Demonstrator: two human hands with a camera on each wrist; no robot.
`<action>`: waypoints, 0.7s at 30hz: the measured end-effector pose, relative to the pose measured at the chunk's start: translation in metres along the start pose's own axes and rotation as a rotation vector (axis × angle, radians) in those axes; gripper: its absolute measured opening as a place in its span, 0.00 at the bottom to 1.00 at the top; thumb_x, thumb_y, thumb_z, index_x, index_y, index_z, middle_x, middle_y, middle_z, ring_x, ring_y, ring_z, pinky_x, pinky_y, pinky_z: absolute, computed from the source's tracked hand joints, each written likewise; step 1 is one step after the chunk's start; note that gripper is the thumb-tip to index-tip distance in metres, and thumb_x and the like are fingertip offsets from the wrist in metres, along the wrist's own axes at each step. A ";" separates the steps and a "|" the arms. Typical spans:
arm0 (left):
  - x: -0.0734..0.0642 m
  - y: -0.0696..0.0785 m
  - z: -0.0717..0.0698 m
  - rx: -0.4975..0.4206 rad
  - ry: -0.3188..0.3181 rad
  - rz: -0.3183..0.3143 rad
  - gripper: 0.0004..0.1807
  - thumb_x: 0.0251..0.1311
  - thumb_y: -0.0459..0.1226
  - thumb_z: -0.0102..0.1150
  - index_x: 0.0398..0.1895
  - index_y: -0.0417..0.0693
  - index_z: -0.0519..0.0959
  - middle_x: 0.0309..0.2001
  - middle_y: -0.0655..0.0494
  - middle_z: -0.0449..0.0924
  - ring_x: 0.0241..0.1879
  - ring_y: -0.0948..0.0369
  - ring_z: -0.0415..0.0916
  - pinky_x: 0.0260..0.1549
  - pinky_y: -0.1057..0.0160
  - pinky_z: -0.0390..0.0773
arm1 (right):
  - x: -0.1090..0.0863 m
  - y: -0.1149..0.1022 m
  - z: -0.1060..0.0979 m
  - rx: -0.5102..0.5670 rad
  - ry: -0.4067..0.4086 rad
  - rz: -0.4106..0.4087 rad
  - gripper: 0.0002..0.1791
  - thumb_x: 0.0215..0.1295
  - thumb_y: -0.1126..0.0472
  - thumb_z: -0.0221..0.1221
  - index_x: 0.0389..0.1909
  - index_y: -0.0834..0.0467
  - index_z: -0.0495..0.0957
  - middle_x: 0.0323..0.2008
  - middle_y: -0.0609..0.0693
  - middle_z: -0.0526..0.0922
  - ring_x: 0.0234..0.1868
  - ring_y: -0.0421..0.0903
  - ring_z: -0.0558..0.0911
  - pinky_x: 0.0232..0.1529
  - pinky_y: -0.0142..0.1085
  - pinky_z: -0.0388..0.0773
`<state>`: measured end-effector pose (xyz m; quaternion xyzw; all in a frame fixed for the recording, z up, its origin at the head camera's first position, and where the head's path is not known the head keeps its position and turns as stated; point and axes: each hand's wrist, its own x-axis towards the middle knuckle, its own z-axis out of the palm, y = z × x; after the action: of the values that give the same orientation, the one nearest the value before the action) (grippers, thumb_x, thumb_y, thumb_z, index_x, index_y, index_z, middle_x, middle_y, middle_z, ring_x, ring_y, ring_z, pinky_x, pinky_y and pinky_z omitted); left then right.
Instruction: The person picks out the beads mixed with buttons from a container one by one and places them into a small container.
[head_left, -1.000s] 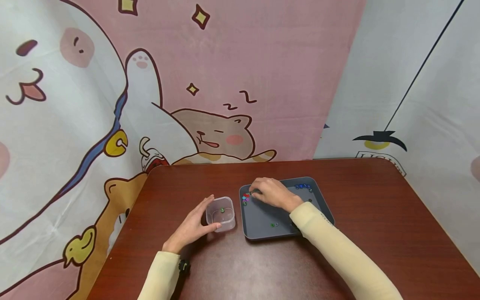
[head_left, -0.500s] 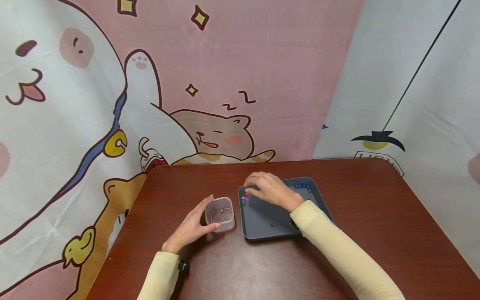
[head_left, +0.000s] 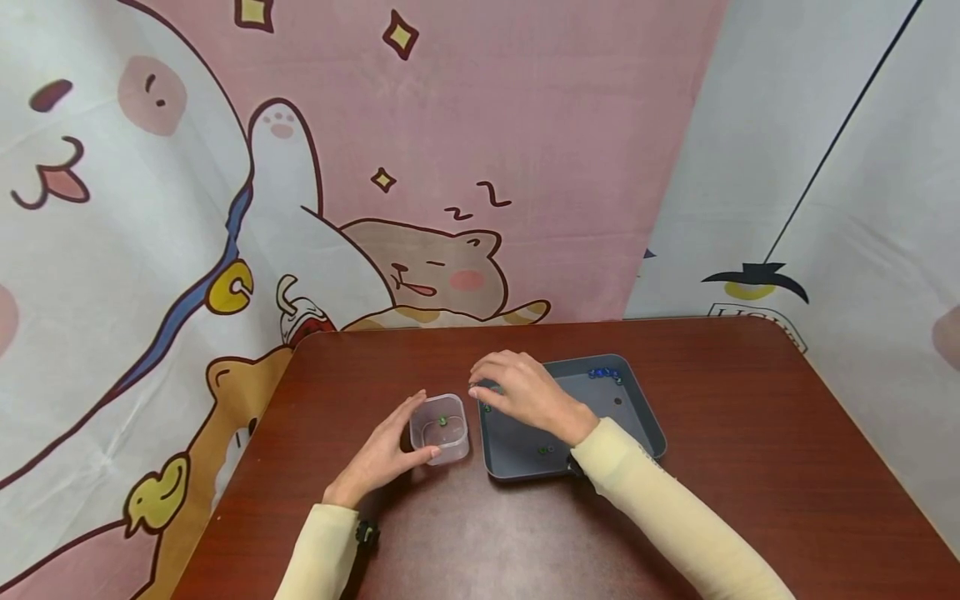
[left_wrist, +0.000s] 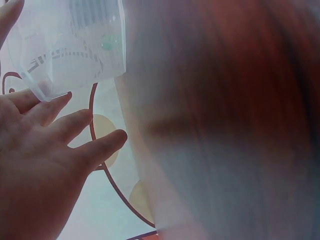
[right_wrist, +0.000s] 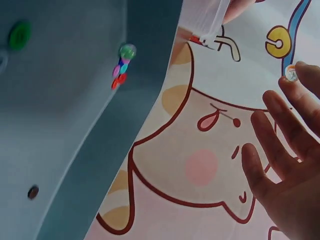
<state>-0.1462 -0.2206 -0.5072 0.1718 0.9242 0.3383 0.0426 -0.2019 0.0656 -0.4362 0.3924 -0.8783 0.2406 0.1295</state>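
Observation:
My left hand (head_left: 385, 450) holds a small clear plastic container (head_left: 450, 452) by its sides, thumb at the near side and fingers at the far side. A green marble (head_left: 443, 421) lies in the container, also visible through its wall in the left wrist view. My right hand (head_left: 528, 398) is above the left rim of a grey tray (head_left: 517, 442), right of the container. In the right wrist view a clear marble with an orange swirl (right_wrist: 291, 73) is pinched at the fingertips. Several red, pink and light-blue pieces (right_wrist: 119, 75) lie by a greenish marble (right_wrist: 128, 51) in the tray.
Blue pieces (head_left: 603, 373) line the tray's far right corner. A brown button-like disc (head_left: 618, 401) and a green button (head_left: 542, 450) lie apart in the tray. The brown table (head_left: 750, 433) meets a cartoon-printed cloth (head_left: 570, 167) behind it.
My right hand has risen from the tray's far left corner and moved left over its rim, towards the container, with the clear marble. My left hand and the container have stayed put.

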 end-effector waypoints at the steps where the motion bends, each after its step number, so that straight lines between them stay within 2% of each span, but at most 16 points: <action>1: 0.000 0.000 0.000 -0.002 0.000 0.001 0.51 0.55 0.60 0.68 0.79 0.59 0.55 0.79 0.60 0.53 0.79 0.51 0.50 0.71 0.40 0.61 | 0.000 -0.002 0.001 0.004 0.008 -0.001 0.10 0.68 0.49 0.63 0.44 0.48 0.86 0.50 0.44 0.85 0.53 0.44 0.82 0.54 0.44 0.80; 10: 0.001 -0.001 0.001 -0.004 0.003 0.003 0.53 0.55 0.61 0.67 0.79 0.52 0.55 0.79 0.59 0.53 0.78 0.51 0.51 0.71 0.40 0.62 | -0.005 -0.023 0.015 0.030 0.066 -0.003 0.09 0.68 0.49 0.63 0.41 0.48 0.87 0.48 0.43 0.86 0.53 0.44 0.82 0.54 0.45 0.79; 16: 0.001 -0.001 0.001 -0.015 0.002 0.001 0.54 0.55 0.62 0.67 0.80 0.54 0.54 0.79 0.59 0.53 0.78 0.51 0.52 0.70 0.40 0.62 | -0.011 -0.030 0.027 0.022 0.061 -0.003 0.10 0.69 0.48 0.62 0.43 0.47 0.87 0.51 0.43 0.85 0.54 0.44 0.82 0.56 0.45 0.78; 21: 0.000 -0.001 0.000 -0.015 -0.003 -0.002 0.54 0.55 0.63 0.66 0.80 0.55 0.54 0.79 0.59 0.52 0.77 0.52 0.54 0.70 0.40 0.63 | -0.015 -0.033 0.038 0.027 0.054 -0.010 0.09 0.69 0.49 0.62 0.42 0.47 0.87 0.51 0.44 0.85 0.53 0.44 0.81 0.52 0.44 0.78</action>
<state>-0.1466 -0.2210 -0.5079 0.1711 0.9218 0.3449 0.0456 -0.1690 0.0356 -0.4643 0.3919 -0.8692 0.2621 0.1490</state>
